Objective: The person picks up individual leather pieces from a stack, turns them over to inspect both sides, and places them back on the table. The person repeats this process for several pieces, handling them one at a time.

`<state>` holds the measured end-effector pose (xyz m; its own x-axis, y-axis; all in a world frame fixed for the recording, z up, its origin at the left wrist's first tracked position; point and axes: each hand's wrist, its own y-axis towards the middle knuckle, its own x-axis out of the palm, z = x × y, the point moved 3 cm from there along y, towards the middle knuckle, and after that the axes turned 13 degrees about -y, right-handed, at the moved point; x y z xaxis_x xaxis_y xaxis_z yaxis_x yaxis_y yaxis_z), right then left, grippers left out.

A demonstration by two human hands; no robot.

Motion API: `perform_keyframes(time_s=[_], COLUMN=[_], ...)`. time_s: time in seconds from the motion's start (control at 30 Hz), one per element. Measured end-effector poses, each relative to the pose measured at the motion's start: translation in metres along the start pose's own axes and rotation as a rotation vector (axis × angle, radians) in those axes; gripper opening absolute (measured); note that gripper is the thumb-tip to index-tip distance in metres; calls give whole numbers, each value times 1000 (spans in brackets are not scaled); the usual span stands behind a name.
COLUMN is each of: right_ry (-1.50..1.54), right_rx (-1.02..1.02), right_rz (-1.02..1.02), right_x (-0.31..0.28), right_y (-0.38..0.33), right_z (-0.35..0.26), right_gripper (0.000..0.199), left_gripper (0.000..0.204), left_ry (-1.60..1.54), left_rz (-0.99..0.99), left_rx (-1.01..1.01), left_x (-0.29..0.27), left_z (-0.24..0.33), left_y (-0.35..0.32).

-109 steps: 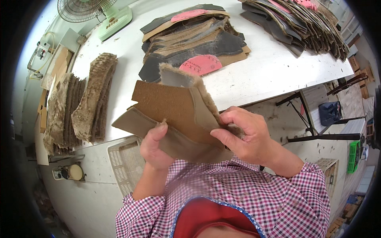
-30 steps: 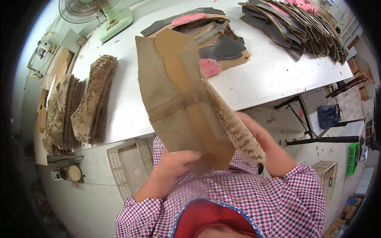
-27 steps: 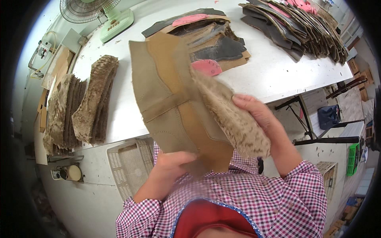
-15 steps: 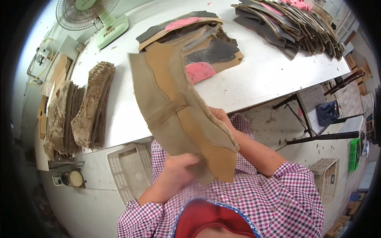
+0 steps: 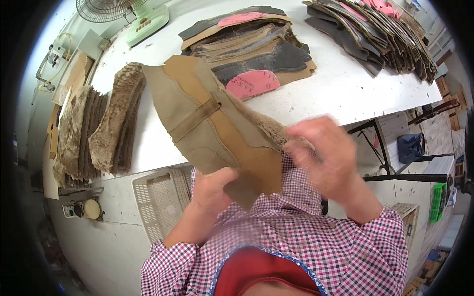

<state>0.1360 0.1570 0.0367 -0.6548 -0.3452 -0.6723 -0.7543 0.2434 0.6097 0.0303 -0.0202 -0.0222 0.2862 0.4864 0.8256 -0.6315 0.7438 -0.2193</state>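
A stitched boot upper [image 5: 224, 133], olive leather with a tan-brown middle strip and a cross strap, is held up in front of me, its far end over the table. My left hand [image 5: 210, 195] grips its near left edge, thumb on top, other fingers hidden underneath. At the right edge, where fuzzy brown lining [image 5: 261, 121] shows, my right hand [image 5: 328, 160] is raised with bent fingers. Motion smears those fingers, so I cannot tell whether they pinch the lining.
On the white table [image 5: 345, 101] lie fleece pieces [image 5: 116, 118] at left, a stack of uppers with pink pattern pieces [image 5: 252, 84] in the middle and a dark pile [image 5: 375, 39] at far right. A green fan [image 5: 148, 24] stands behind. Below is a plastic crate [image 5: 158, 202].
My right hand has come out from under the boot upper's right side and up to its near right edge. The upper has shifted a little left and away, my left hand still on it.
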Motion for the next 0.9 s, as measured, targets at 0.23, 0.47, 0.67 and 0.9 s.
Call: perform_keyframes(time_s=[0.23,0.47,0.67,0.9], right_ry=[-59,66,255,260], right_rx=[31,78,178,216], right_rz=[-67,-157,-290,-256], right_x=[24,20,22,20], right_y=[-10,-12,-16,-23], right_z=[-14,-15,-16,-20], right_gripper=[25,26,22,17], left_gripper=[46,50,54,44], left_ry=[56,131,149,182], left_rz=[-112,-58,-43,-44], left_rx=[13,26,8,68], left_x=[-3,3,-6,-1], left_z=[4,7,9,4], left_y=[-2,-6,-8,-8])
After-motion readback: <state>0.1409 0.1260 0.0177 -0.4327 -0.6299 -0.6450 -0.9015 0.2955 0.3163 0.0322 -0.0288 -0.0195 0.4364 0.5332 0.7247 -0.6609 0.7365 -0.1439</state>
